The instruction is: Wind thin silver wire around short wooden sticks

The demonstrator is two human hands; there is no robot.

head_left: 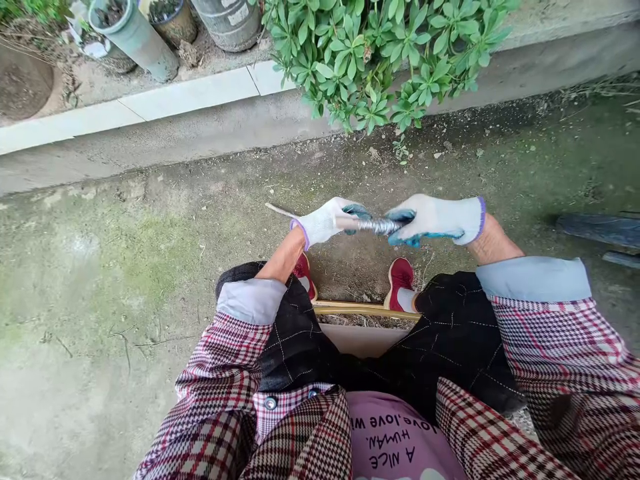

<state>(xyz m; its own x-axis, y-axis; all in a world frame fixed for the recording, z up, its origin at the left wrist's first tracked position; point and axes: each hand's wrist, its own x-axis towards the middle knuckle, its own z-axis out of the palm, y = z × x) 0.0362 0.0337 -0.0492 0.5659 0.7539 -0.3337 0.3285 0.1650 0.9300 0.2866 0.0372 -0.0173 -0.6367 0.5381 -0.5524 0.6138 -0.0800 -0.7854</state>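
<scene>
My left hand (327, 221) and my right hand (435, 219) both wear white work gloves with teal palms and purple cuffs. Between them they grip a thin grey stick-like piece (376, 225), held level above the ground in front of my knees. A pale thin end (280, 211) sticks out past my left hand to the left. Both hands are closed round it, fingertips almost meeting in the middle. I sit with red shoes (400, 275) on the ground below the hands.
A leafy green shrub (380, 60) overhangs a concrete kerb (190, 93) ahead. Pots and a grey bucket (230, 23) stand behind the kerb at upper left. Mossy concrete ground (125, 267) spreads left. A dark object (600, 230) lies at right. The seat's wooden edge (365, 311) shows between my legs.
</scene>
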